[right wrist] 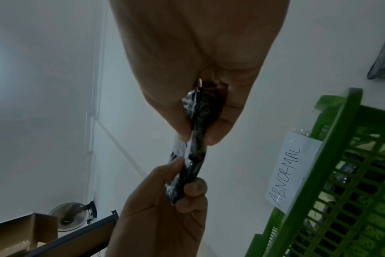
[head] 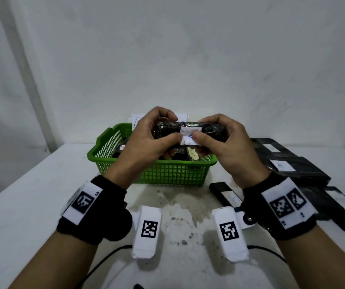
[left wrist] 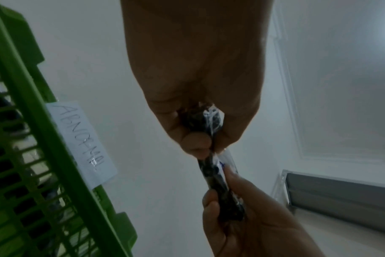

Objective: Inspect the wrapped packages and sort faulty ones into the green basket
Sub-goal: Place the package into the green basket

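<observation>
Up above the green basket (head: pixel 157 174), a black wrapped package (head: pixel 188 132) held level between both hands. Left hand (head: pixel 150 140) curled round the package's left end, thumb in front, fingers over the top. Right hand (head: pixel 223 140) curled round the right end, thumb pressed on a crumpled white label (head: pixel 189 135) at the package's middle. Blue marks on the label, too small to read. Seen edge-on from the left wrist view, package (left wrist: pixel 213 173) thin and shiny with clear film, pinched between thumb and fingers of each hand. Same edge-on sight from the right wrist view (right wrist: pixel 196 147).

Behind and below the hands, green basket sitting on a white surface (head: pixel 31 205), with several more black packages (head: pixel 180 152) lying inside. White paper sign (right wrist: pixel 292 170) fixed to the basket's far rim, handwritten "ABNORMAL".

To the right on the surface, more flat black packages (head: pixel 296 167) with white labels, some overlapping. One narrow black package (head: pixel 223 193) lying near the right wrist, just beside the basket's front right corner. Black wrist bands with square black-and-white markers on both forearms. Plain white wall behind.
</observation>
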